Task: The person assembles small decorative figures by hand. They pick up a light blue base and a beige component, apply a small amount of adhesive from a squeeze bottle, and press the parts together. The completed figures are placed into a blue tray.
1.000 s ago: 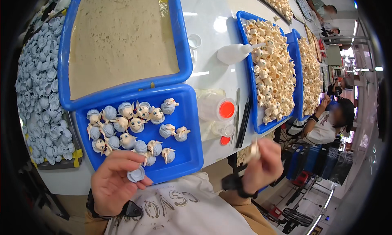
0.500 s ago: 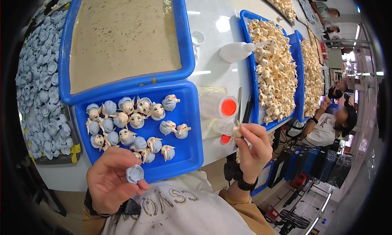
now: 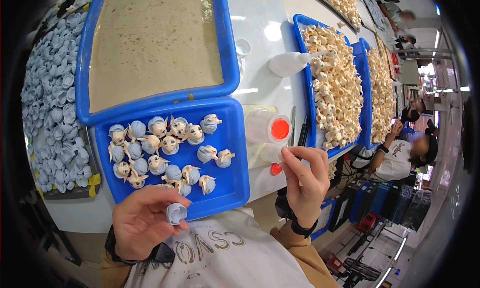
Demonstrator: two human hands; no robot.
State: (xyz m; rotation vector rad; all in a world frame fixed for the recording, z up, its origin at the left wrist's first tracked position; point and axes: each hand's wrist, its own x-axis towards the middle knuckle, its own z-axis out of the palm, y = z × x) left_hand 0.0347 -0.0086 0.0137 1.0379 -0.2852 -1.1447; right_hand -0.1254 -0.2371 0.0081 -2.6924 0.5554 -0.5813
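Note:
Low at the front, my left hand [image 3: 145, 220] pinches a hollow grey-blue doll hair piece [image 3: 176, 214] between thumb and fingers, its open side showing. My right hand [image 3: 305, 185] is closed, its fingertips against or just over a small translucent cup [image 3: 272, 153]; what they hold is hidden. Beside the left hand lies a blue tray [image 3: 232, 188] with several assembled doll heads [image 3: 170, 145], pointed ears and grey-blue hair. A larger clear jar with a red-orange end [image 3: 280, 129] sits just beyond the small cup.
Left is a heap of grey-blue hair pieces [image 3: 55, 113]. A blue-rimmed tray with a beige surface [image 3: 155, 48] stands far left. Right are blue trays of cream doll face pieces [image 3: 332, 83], a white squeeze bottle [image 3: 290, 64] and a metal tool [image 3: 293, 118]. Other people [image 3: 400, 153] work at far right.
My right hand has moved slightly left to the small cup; the cream doll piece seen in its fingers earlier is now out of sight. My left hand has shifted right with the hair piece.

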